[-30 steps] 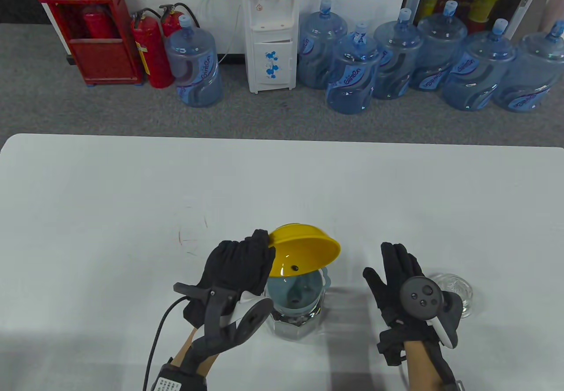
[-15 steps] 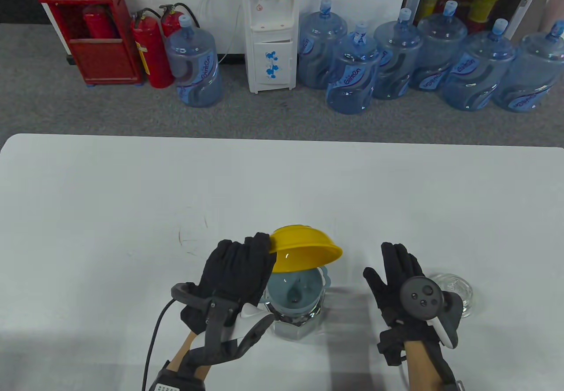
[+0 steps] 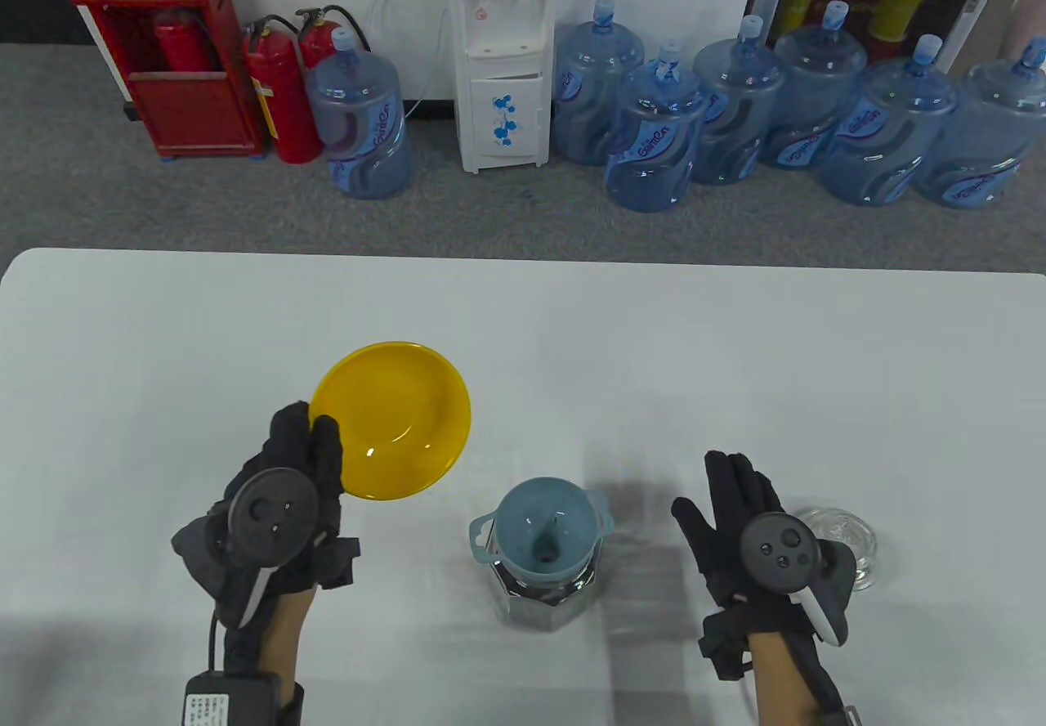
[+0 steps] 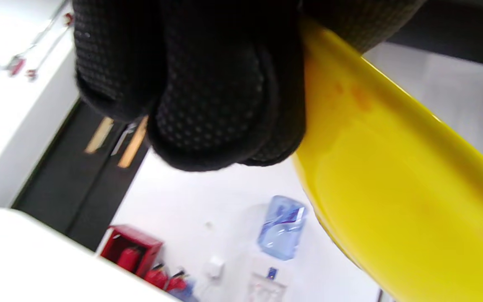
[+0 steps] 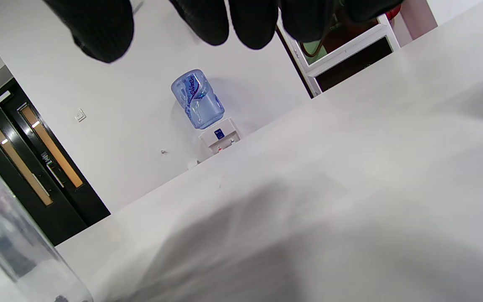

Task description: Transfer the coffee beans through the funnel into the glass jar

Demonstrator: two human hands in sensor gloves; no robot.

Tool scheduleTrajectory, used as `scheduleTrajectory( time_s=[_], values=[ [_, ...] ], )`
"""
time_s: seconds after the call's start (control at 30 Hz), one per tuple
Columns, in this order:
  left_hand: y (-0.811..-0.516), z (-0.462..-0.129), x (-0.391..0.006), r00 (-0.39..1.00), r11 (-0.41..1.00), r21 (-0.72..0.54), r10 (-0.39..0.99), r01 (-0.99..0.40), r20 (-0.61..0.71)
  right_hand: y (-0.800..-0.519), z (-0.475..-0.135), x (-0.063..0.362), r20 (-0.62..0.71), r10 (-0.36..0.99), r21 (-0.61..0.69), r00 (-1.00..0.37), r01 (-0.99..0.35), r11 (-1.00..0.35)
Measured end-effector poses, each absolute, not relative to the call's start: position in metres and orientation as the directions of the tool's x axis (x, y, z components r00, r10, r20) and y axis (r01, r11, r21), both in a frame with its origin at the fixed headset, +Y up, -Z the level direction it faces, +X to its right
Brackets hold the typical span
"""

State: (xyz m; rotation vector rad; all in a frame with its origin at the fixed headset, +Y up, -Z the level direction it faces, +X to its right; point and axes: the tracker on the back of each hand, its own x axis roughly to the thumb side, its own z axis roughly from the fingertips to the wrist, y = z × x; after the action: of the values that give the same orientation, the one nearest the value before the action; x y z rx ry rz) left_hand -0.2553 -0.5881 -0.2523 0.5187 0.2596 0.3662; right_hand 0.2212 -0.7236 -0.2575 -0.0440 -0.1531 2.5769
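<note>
Now your left hand (image 3: 274, 513) pinches the shiny yellow plastic bowl (image 3: 394, 419) by its near-left rim, left of the blue funnel (image 3: 546, 528) on the faceted glass jar (image 3: 543, 591). Light, stiff, slippery; keep to the rim. Right hand (image 3: 748, 534) spread, empty.

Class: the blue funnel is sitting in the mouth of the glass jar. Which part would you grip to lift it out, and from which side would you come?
Probably grip the funnel by its two small side tabs, coming straight down from above. The tabs stick out past the rim on its left and right, and its spout sits down in the jar, so a vertical lift should free it. The open right hand is nearest.
</note>
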Motion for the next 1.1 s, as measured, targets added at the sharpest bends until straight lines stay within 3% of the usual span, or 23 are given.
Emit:
scheduleTrajectory(
  time_s=[0.23,0.53,0.7,0.9,1.1],
  values=[
    [-0.636,-0.271,-0.317,0.799,0.856,0.390,0.480,-0.338,-0.362,-0.724,-0.258,0.221,-0.008,0.528,-0.111,-0.850,-0.524,-0.845],
    [-0.699,-0.279,-0.365,0.674,0.871,0.269,0.488,-0.410,-0.555,-0.724,-0.257,0.221,-0.020,0.527,-0.100,-0.850,-0.522,-0.847],
    [-0.717,-0.282,-0.383,0.646,0.891,0.187,0.432,-0.413,-0.630,-0.724,-0.257,0.221,-0.027,0.526,-0.099,-0.850,-0.522,-0.847],
    [-0.741,-0.283,-0.395,0.566,0.846,0.137,0.455,-0.515,-0.687,-0.726,-0.257,0.221,-0.035,0.518,-0.084,-0.855,-0.514,-0.854],
    [-0.751,-0.282,-0.398,0.539,0.835,0.132,0.457,-0.535,-0.708,-0.726,-0.257,0.223,-0.045,0.516,-0.088,-0.855,-0.511,-0.855]
  ],
)
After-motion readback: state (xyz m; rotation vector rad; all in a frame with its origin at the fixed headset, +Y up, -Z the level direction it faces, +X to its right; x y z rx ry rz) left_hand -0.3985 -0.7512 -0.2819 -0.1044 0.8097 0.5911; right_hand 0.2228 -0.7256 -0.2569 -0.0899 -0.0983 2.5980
